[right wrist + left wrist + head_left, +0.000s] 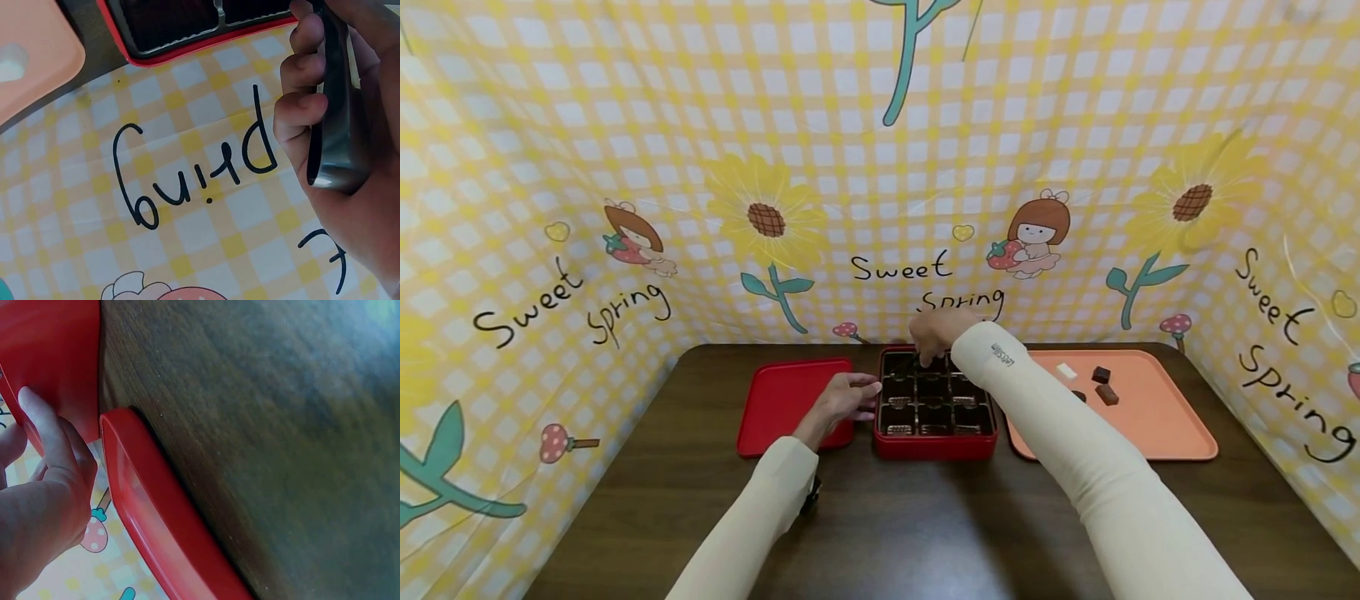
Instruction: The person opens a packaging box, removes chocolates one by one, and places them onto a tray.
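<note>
A red box (936,448) with a dark divided insert (931,387) stands at the table's middle. My left hand (842,398) touches the box's left side, fingers against the outer wall and thumb at the rim; the left wrist view shows the fingers (40,415) on the red wall. Over the back of the box, my right hand (942,332) grips metal tongs (340,137), fingers wrapped round them. The tongs' tips point down toward the back left compartments; whether they hold anything cannot be seen. Several small chocolate-like pieces, including a brown one (1107,394), lie right.
An orange tray (1165,433) carries those pieces, white, brown and dark, partly behind my right sleeve. Left of the box lies a red lid (767,417). A checked cloth (880,183) hangs behind the dark wooden table (880,517).
</note>
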A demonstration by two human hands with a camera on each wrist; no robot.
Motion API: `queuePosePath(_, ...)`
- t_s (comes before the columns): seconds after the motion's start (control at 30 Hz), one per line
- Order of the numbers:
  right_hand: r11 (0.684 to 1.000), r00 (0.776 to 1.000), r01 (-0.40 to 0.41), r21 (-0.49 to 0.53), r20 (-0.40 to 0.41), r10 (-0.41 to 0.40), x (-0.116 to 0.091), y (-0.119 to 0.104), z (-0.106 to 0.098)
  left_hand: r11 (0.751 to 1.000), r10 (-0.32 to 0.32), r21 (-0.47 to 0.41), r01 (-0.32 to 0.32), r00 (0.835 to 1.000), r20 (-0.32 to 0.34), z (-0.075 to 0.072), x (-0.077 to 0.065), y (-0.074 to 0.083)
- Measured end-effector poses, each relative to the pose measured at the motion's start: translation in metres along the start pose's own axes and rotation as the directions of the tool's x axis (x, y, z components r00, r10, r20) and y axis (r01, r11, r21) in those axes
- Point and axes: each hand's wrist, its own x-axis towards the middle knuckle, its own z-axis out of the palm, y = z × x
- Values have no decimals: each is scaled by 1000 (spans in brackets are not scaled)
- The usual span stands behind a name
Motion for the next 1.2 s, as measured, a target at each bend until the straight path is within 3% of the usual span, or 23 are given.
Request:
queuePosePath(0.77,998,998,55,21,-33,-54,-7,0,-3,1000,-13,11,13,1000,-8,-2,0,1)
queuePosePath(1.2,998,998,-59,-29,-4,59,-7,-10,-5,1000,-10,2,10,1000,-4,-1,-1,1)
